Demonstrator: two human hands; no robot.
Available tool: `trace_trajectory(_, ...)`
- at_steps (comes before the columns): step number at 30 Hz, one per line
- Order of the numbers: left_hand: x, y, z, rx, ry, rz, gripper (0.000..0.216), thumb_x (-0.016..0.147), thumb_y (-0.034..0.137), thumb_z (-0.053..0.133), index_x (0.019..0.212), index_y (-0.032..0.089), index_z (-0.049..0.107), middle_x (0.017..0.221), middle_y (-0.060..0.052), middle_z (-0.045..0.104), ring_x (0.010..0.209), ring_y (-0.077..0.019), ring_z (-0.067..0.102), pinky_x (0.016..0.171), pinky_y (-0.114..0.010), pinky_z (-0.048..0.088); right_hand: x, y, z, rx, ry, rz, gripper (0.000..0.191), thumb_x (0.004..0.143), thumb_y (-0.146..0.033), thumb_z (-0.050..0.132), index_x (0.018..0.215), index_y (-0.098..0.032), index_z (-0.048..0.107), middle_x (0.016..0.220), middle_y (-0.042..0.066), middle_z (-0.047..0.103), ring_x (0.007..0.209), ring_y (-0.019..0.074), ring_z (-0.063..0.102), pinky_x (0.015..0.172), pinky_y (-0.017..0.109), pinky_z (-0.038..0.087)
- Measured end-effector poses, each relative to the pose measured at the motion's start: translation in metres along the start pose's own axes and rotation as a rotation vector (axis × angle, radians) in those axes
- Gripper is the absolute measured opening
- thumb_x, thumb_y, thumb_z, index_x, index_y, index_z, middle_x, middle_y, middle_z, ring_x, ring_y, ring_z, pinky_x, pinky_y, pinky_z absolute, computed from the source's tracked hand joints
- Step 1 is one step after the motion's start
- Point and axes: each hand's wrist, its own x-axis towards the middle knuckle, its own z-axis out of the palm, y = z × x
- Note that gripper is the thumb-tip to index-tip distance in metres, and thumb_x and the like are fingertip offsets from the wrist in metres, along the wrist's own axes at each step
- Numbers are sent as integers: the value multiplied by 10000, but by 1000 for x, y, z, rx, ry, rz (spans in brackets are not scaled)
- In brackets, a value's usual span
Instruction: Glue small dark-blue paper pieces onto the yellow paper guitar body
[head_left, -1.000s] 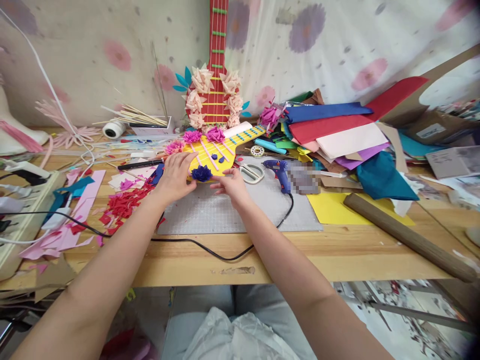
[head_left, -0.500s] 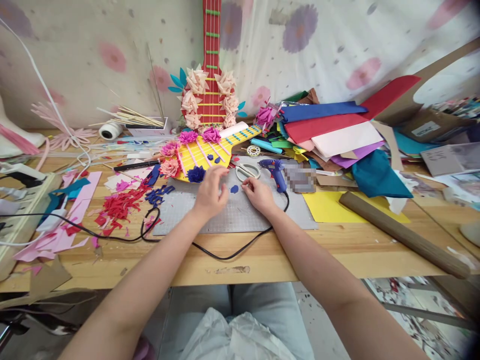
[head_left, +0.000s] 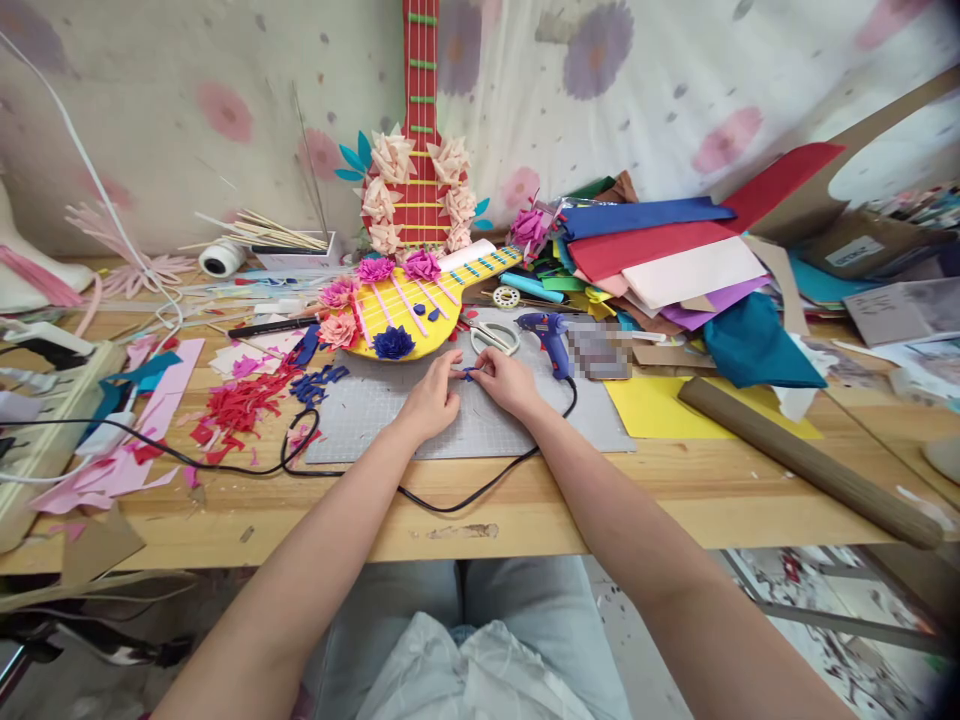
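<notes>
Bright, even daylight — soft shadows, edges bowed and blurred.

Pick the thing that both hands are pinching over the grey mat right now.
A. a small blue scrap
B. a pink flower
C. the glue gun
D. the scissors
A: the left hand and right hand meet on a small blue scrap, while the scissors and the glue gun lie untouched behind them.
</notes>
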Motion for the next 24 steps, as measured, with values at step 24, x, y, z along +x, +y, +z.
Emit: trace_trajectory(24, 5, 2, 3, -41, 197, -54, 483, 724, 64, 492, 1193, 155, 421, 1130, -117, 566, 913, -150, 619, 832, -337, 496, 4, 9, 2, 513, 150, 69, 223, 692, -382, 605, 741, -174, 671, 724, 19, 669, 661, 141, 559, 633, 258, 404)
